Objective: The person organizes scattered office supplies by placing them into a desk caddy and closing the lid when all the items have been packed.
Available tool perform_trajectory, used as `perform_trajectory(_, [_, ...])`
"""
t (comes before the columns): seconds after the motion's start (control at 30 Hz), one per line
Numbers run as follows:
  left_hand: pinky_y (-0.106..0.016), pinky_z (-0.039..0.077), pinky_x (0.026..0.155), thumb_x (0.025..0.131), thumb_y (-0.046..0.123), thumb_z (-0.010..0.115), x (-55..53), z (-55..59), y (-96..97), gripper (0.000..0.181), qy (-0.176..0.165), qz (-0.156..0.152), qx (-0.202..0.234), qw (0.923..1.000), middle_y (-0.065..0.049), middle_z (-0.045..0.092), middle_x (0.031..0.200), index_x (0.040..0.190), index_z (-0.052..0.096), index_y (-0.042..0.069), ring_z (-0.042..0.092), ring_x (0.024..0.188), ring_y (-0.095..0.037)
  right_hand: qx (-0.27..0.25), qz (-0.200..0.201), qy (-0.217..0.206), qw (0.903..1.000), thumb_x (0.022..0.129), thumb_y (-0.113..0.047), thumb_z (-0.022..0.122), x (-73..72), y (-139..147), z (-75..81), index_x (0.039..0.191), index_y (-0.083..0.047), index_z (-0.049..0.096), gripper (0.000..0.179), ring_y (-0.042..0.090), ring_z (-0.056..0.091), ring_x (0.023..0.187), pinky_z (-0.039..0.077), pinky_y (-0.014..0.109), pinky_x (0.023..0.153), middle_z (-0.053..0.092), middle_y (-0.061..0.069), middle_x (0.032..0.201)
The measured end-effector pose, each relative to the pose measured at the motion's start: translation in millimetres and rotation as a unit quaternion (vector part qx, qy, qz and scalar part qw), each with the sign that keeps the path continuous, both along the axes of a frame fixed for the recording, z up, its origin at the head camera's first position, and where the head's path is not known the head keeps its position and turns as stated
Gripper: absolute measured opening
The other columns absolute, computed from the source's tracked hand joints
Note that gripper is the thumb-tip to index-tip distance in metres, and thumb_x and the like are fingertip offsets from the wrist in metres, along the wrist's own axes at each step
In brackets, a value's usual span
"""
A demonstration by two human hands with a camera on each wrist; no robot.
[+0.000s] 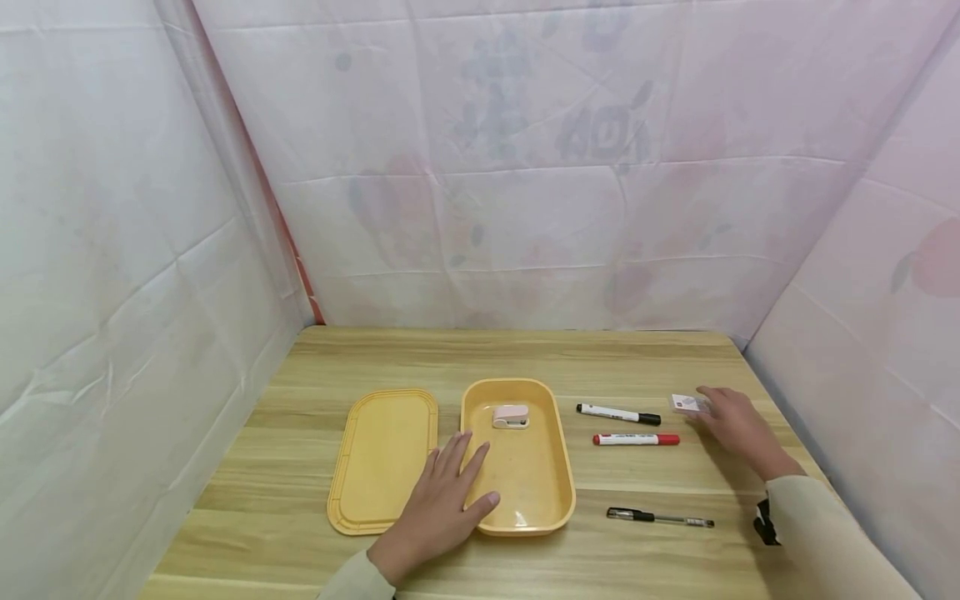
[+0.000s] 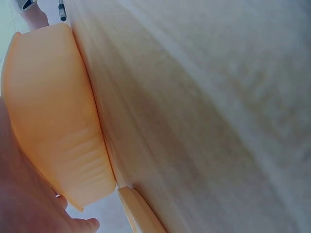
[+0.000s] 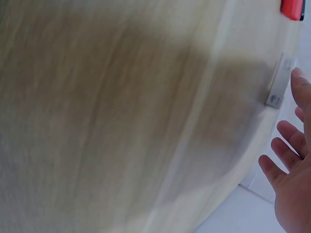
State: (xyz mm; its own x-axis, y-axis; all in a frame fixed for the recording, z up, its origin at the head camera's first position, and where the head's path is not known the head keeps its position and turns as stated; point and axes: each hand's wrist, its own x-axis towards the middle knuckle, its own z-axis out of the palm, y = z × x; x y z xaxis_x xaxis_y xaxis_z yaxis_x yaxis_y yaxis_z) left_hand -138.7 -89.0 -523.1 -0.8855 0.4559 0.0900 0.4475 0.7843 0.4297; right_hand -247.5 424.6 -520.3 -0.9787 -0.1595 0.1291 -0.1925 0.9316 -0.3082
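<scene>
My left hand, fingers extended, rests at the left rim of the yellow plastic box. A pale pink stapler lies inside that box near its far end. On the right, my right hand reaches to a small clear case with a white label. In the right wrist view, its fingers are spread and the thumb is close to the case, which sits flat on the table. Whether the thumb touches it I cannot tell. Left of the box lies its yellow lid, partly behind my left hand.
Between the box and my right hand lie a black-capped marker and a red-capped marker. Nearer the front is a black-capped pen. All stand on a wooden table, with pale cloth sheets hanging round its back and sides.
</scene>
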Motion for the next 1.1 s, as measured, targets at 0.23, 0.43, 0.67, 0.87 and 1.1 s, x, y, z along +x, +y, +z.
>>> perform_trajectory(0.23, [-0.062, 0.01, 0.123, 0.103, 0.064, 0.034, 0.2, 0.7, -0.1, 0.072, 0.0, 0.0, 0.003, 1.0, -0.009, 0.009, 0.171, 0.163, 0.019, 0.028, 0.006, 0.158, -0.026, 0.001, -0.012, -0.028, 0.9995, 0.097, -0.027, 0.068, -1.7, 9, -5.8, 0.137, 0.014, 0.048, 0.061, 0.061, 0.045, 0.12, 0.037, 0.072, 0.099, 0.049, 0.043, 0.132])
perform_trajectory(0.43, [-0.063, 0.011, 0.122, 0.103, 0.064, 0.033, 0.4, -1.7, -0.2, 0.071, 0.005, 0.0, 0.001, 1.0, -0.009, 0.01, 0.171, 0.163, 0.019, 0.028, 0.008, 0.158, -0.027, -0.003, 0.0, -0.027, 0.9996, 0.097, -0.023, 0.068, -3.3, 11, -8.5, 0.136, 0.013, 0.049, 0.057, 0.06, 0.046, 0.121, 0.037, 0.072, 0.1, 0.051, 0.042, 0.132])
perform_trajectory(0.67, [-0.061, 0.009, 0.124, 0.102, 0.065, 0.033, 1.8, 1.2, -0.5, 0.072, -0.003, -0.001, -0.005, 1.0, -0.009, 0.01, 0.171, 0.163, 0.018, 0.028, 0.006, 0.158, -0.025, -0.006, 0.017, -0.015, 0.9997, 0.096, -0.015, 0.067, -3.7, 10, -10.2, 0.13, 0.013, 0.053, 0.047, 0.057, 0.053, 0.115, 0.041, 0.07, 0.096, 0.057, 0.039, 0.126])
perform_trajectory(0.87, [-0.061, 0.01, 0.124, 0.101, 0.069, 0.028, 1.3, 2.7, 0.7, 0.074, 0.0, -0.005, -0.008, 1.0, -0.009, 0.01, 0.171, 0.163, 0.018, 0.028, 0.006, 0.158, -0.025, 0.001, 0.013, 0.002, 0.9999, 0.094, -0.011, 0.068, -1.5, 10, -11.0, 0.121, 0.011, 0.06, 0.035, 0.05, 0.058, 0.105, 0.046, 0.066, 0.09, 0.062, 0.034, 0.115])
perform_trajectory(1.1, [-0.061, 0.01, 0.123, 0.101, 0.069, 0.028, 0.9, 1.8, 1.3, 0.075, 0.0, -0.009, -0.008, 0.9999, -0.009, 0.009, 0.171, 0.163, 0.018, 0.028, 0.006, 0.158, -0.025, 0.006, -0.002, -0.006, 1.0, 0.094, -0.014, 0.069, 4.1, 12, -11.2, 0.119, 0.012, 0.06, 0.037, 0.05, 0.057, 0.104, 0.045, 0.066, 0.088, 0.061, 0.034, 0.113])
